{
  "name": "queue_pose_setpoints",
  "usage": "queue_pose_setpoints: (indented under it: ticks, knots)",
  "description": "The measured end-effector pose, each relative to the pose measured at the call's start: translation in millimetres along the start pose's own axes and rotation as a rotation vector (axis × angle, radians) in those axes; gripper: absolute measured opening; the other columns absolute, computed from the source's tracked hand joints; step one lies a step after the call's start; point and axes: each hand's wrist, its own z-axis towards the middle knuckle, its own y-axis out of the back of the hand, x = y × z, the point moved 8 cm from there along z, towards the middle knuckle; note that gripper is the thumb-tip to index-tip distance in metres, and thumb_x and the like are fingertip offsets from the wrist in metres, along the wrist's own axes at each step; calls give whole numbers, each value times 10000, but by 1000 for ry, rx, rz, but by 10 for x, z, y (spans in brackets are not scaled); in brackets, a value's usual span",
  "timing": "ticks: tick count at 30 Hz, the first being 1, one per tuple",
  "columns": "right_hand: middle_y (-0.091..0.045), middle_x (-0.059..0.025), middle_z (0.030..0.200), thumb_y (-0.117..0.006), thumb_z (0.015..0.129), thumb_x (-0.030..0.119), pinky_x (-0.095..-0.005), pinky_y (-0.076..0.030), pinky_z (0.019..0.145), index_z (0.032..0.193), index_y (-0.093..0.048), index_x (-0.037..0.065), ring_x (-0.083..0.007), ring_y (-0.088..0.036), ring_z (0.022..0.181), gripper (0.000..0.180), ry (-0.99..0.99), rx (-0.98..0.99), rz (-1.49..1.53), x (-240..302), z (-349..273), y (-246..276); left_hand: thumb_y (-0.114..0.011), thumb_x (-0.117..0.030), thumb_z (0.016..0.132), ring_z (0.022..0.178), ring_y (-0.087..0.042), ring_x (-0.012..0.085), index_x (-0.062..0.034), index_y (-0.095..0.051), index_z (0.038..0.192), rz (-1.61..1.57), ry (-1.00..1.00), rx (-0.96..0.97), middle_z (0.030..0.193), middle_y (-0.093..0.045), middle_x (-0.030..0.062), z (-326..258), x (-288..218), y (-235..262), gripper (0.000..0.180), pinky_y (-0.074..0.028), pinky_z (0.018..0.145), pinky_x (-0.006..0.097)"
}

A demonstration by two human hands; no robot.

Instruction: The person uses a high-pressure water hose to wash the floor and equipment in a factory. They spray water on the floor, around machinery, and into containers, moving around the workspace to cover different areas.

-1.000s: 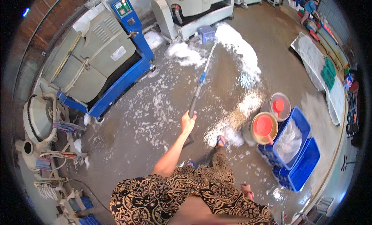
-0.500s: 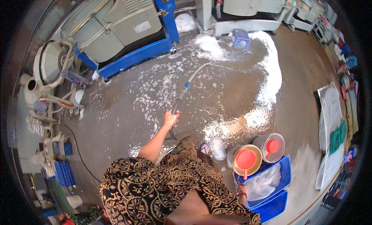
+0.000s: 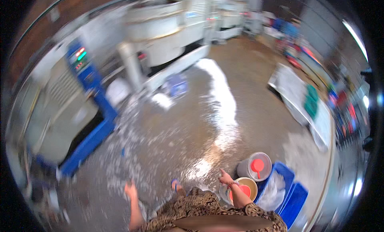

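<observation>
My left hand [image 3: 131, 189] is closed around a hose over the wet floor. Motion smears the hose, but its blue fitting [image 3: 123, 152] shows beyond the hand. My right hand [image 3: 226, 178] is raised beside the buckets, fingers apart and with nothing visible in it. Just by that wrist stands a tan bucket [image 3: 251, 187] with a red dipper [image 3: 243, 191] in it, partly hidden by my forearm. Behind it a grey bucket [image 3: 245, 169] has a smaller red dipper [image 3: 257, 165] on top. A blue bin [image 3: 289, 173] alongside holds clear plastic.
Foam streaks the wet floor [image 3: 180, 128]. A purple-blue stool [image 3: 177, 85] stands near pale machines [image 3: 156, 48]. At left is a machine with a blue frame [image 3: 86, 142]. To the right lie a white sheet [image 3: 288, 86] and green cloth [image 3: 311, 102].
The view has swung to the right and tilted up, blurring the picture. My right hand has moved from beside the blue bin up to the buckets. My left hand sits lower left in view.
</observation>
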Motion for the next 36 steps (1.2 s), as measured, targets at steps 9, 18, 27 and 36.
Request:
queue_pose_setpoints:
  ticks: [9, 18, 27, 36]
  knots:
    - [-587, -261, 903, -502, 851, 254, -447, -473, 727, 1391, -84, -1, -366, -577, 797, 729, 105, -807, -179, 1487, 505, 4271, -648, -227, 811, 470, -504, 141, -21, -534, 1108, -228, 206, 240, 741, -605, 109, -98, 224, -345, 379, -405, 413, 290]
    - [-476, -198, 1180, -426, 888, 237, -437, -394, 904, 1399, -148, 47, -329, -484, 1063, 612, -263, -980, -336, 2888, 663, 6762, -633, -470, 768, 1020, -546, 381, 91, -524, 1144, 96, 78, 12, 1114, -557, 262, 390, -149, -578, 684, -436, 873, 450]
    - [-510, -143, 1245, -324, 918, 303, -438, -386, 964, 1301, -383, 98, -312, -493, 1149, 438, -346, -1130, -230, 2959, 568, 7786, -564, -402, 809, 772, -570, 371, 18, -599, 948, 258, 38, -36, 856, -597, 211, 444, -426, -1162, 444, -417, 668, 491]
    - [-498, -203, 1234, -398, 837, 222, -427, -411, 939, 1297, -389, 49, -360, -506, 1110, 492, -324, -1073, -458, 2834, 735, 8525, -590, -167, 773, 544, -514, 242, -21, -606, 867, 176, 155, 9, 626, -526, 101, 256, -518, -1292, 175, -422, 530, 389]
